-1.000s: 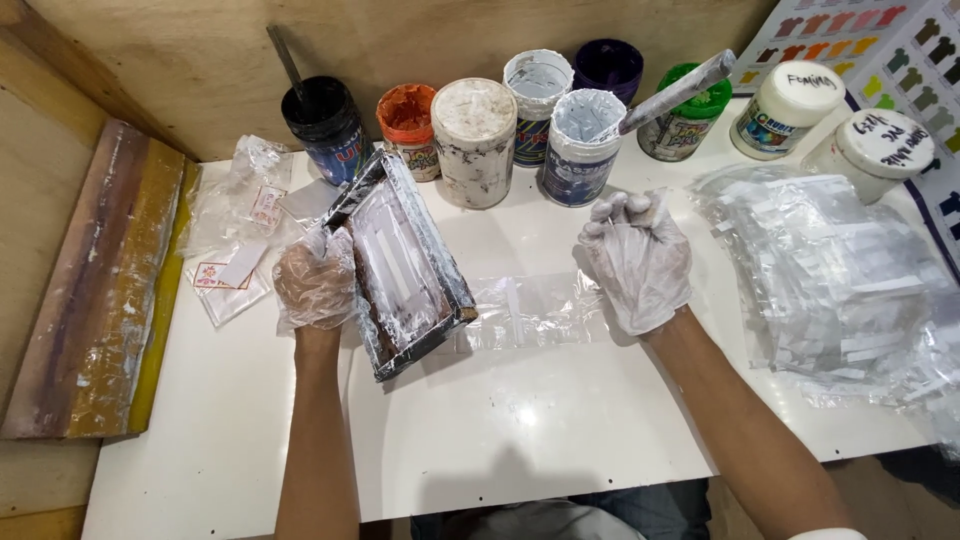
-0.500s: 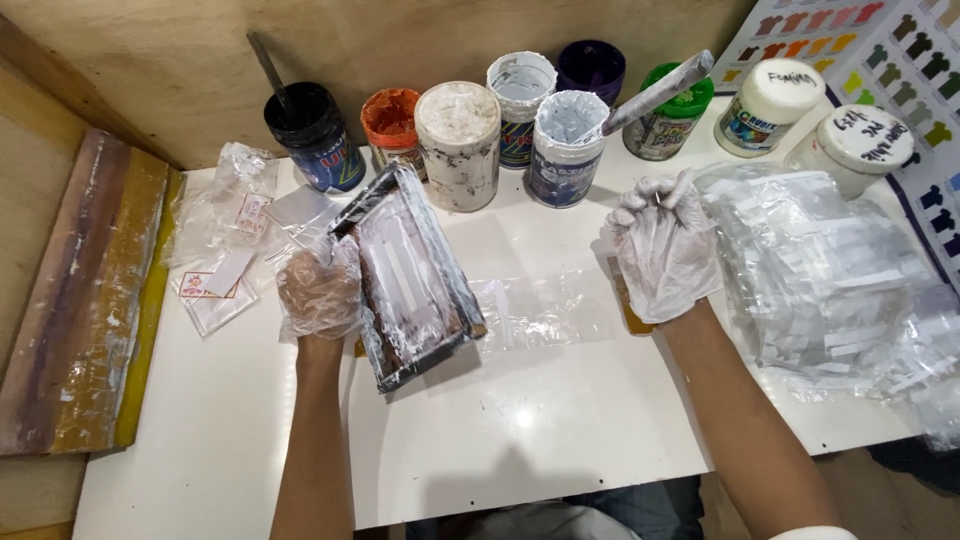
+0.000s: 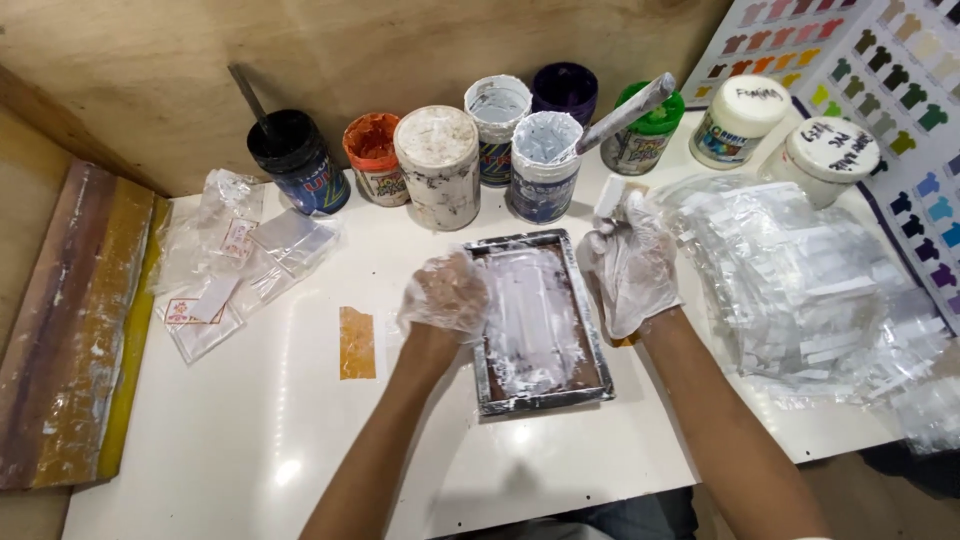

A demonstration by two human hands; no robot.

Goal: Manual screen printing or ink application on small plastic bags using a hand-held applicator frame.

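Left hand (image 3: 445, 295), right hand (image 3: 630, 265): fingers curled, gripping frame (image 3: 538, 322) sides flat on table (image 3: 300, 440).

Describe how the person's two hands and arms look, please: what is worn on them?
Both hands wear thin, loose, crinkled, see-through plastic gloves: left hand, right hand. The gloves end at the wrists. The forearms are bare, without sleeves, watch or markings in view.

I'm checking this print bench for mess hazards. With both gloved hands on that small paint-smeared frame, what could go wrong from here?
1. The left hand and right hand grip the frame, which is coated in white ink; the gloves may smear the white table.
2. The heap of clear packets lies right beside the right hand and might get stained.
3. Open ink jars stand just behind; a nudge might tip one.
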